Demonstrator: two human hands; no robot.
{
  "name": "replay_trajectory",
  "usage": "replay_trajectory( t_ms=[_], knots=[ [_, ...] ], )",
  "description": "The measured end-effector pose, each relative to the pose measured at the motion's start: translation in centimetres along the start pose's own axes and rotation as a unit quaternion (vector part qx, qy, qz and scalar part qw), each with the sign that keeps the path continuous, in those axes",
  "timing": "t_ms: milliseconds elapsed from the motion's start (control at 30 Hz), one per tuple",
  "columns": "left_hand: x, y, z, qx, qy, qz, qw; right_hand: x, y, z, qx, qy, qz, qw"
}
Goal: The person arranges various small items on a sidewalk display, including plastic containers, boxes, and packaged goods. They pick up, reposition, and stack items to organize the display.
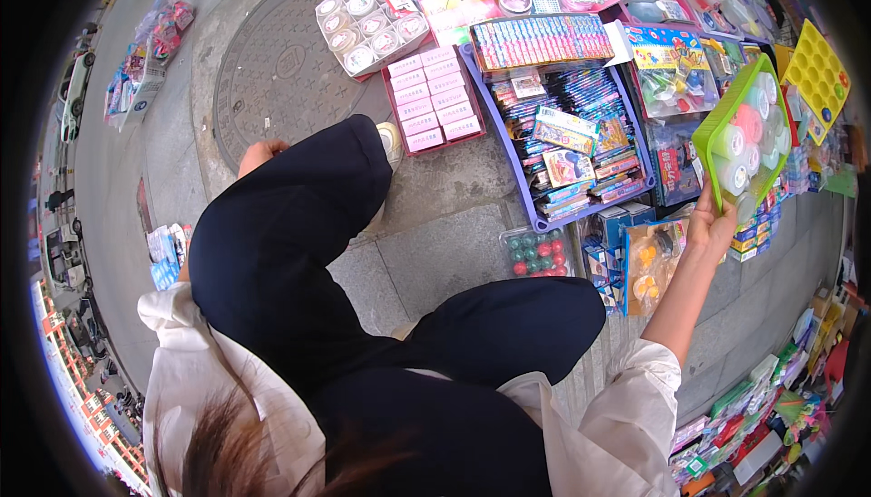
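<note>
My right hand (711, 223) grips the near end of a green plastic basket (708, 131), which is tilted and holds several round lidded tubs (748, 119) in white, pink and pale green. Over the goods at the right, the basket hangs beside a yellow tray with round hollows (820, 79). My left hand (262, 155) shows only in part past my left knee, near the manhole cover; its fingers are mostly hidden. Nearer the middle stand a purple plastic crate (507, 147) of small packets and a red-edged box of pink cartons (435, 99).
A white box of round tubs (371, 21) stands by the manhole cover (272, 55). A clear pack of red and green balls (537, 252) lies near my right knee. More packaged goods (742, 422) line the lower right; a white basket (139, 92) stands at the left.
</note>
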State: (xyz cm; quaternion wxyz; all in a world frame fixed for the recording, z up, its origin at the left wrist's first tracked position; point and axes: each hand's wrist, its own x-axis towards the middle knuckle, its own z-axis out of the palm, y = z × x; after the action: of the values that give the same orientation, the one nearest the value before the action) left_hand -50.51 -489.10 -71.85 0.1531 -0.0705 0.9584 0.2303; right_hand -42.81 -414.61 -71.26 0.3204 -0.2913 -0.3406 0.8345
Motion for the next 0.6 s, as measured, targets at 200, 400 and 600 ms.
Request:
replay_trajectory(
  t_ms=[200, 400, 600],
  knots=[
    [9.6, 7.2, 6.1, 0.025, -0.129, 0.022, 0.991, -16.2, 3.2, 0.4, 0.001, 0.048, 0.095, 0.994],
    [13.2, 7.5, 14.7, -0.179, -0.237, -0.059, 0.953, -24.1, 5.4, -0.3, -0.07, 0.071, 0.104, 0.989],
    [14.6, 7.0, 16.7, -0.228, -0.236, 0.005, 0.945, -29.8, 5.2, 1.4, -0.116, 0.125, 0.099, 0.98]
  ],
)
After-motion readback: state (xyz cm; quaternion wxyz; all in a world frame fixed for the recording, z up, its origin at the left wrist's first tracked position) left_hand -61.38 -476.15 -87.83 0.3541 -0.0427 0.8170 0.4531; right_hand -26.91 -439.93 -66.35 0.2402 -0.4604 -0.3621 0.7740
